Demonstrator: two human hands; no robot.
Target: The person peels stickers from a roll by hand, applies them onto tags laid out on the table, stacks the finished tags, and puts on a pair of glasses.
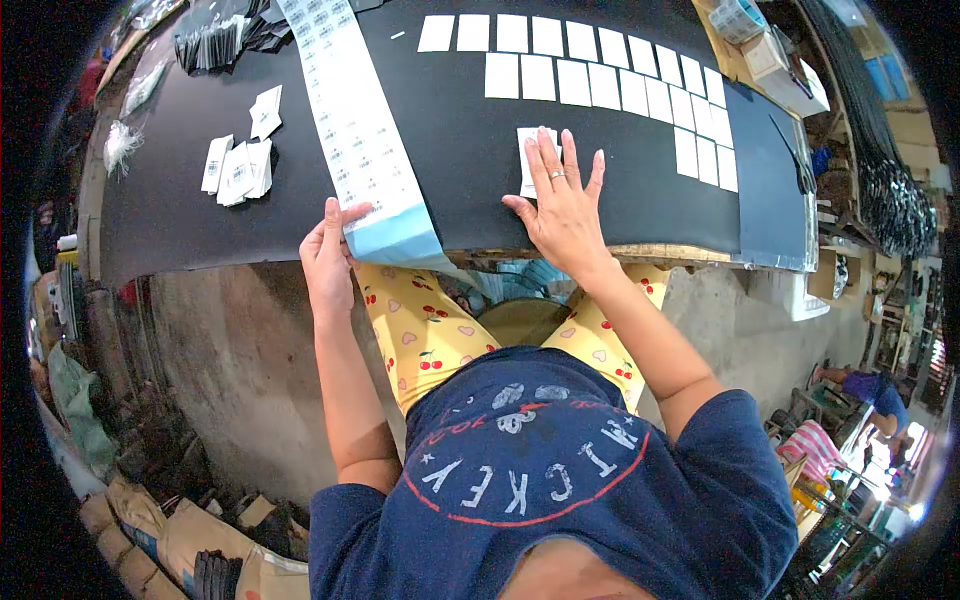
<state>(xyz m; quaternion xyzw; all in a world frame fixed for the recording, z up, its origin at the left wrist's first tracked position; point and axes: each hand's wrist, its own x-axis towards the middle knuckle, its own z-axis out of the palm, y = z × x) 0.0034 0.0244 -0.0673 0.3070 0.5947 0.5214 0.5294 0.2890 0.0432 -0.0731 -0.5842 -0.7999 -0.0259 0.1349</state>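
A long strip of barcode labels (365, 135) runs down the dark table, its bare blue backing (395, 235) at the near end. My left hand (328, 265) is at the strip's left edge, gripping it with the thumb lying over the printed side. My right hand (565, 205) rests with fingers spread, pressing on a white card (526, 165) that it partly covers. Beyond and to the right of that hand, white cards (520, 76) lie in rows on the table. Left of the strip sits a loose pile of barcode-labelled cards (238, 172).
Bundled dark tags (210, 45) and a tuft of clear plastic strings (122, 145) lie at the table's left. Boxes (775, 60) stand at the far right, beside hanging black cords (890, 170). The table's near edge (670, 252) runs above my lap. Another person (885, 405) is at lower right.
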